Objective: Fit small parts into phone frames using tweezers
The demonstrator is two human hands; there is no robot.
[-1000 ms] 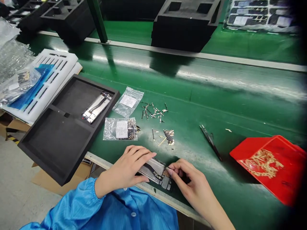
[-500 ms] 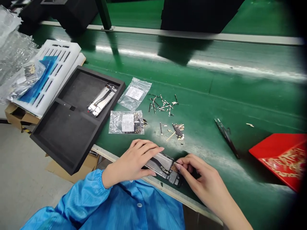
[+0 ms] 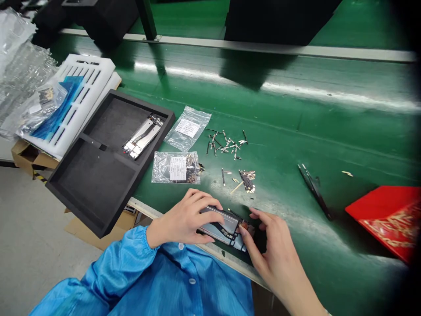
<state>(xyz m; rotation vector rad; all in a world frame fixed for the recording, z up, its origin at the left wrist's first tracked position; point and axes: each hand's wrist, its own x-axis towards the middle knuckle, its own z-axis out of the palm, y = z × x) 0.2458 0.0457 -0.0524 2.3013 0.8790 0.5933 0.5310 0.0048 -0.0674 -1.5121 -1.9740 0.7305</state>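
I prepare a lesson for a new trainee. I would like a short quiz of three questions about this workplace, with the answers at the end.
1. Multiple choice: where do the tweezers lie?
A) inside a plastic bag
B) on the green table
C) inside the red container

2. True or false: the left hand touches the phone frame at the table's near edge.

3. Fill in the colour: a second phone frame lies in the ____ tray.

Key: 1. B; 2. true; 3. black
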